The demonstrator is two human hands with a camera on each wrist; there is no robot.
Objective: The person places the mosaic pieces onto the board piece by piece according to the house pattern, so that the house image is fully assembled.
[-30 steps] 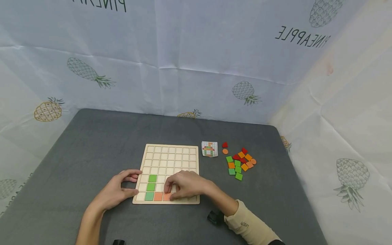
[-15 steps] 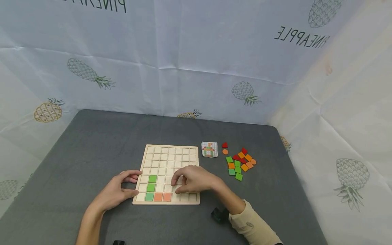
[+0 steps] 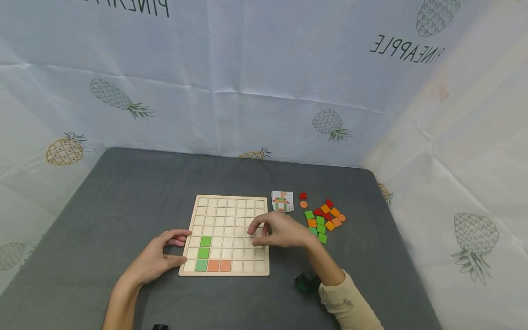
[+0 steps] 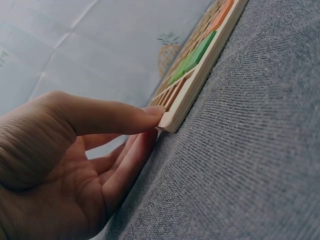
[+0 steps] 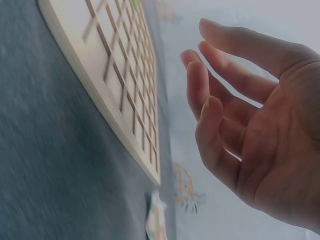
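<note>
A pale wooden grid board (image 3: 230, 219) lies on the table. In its lower left sit a column of green square tiles (image 3: 204, 253) and, beside the lowest one, two orange square tiles (image 3: 219, 266) along the bottom row. My left hand (image 3: 153, 259) touches the board's left edge; in the left wrist view its thumb (image 4: 115, 116) rests at the board's corner. Over the board's right side hovers my right hand (image 3: 284, 230), fingers loosely bent. The right wrist view shows nothing between those fingers (image 5: 212, 112).
Right of the board lies a small printed pattern card (image 3: 282, 200). Farther right are loose pieces: green squares (image 3: 321, 228), orange squares (image 3: 330, 225), orange discs (image 3: 303, 204) and red pieces (image 3: 303, 195). A grey cloth (image 3: 136, 192) covers the table; pineapple-print sheets (image 3: 264, 78) hang around it.
My right hand has left the second orange tile in the bottom row and moved up and right across the board. The left hand stays in place at the edge.
</note>
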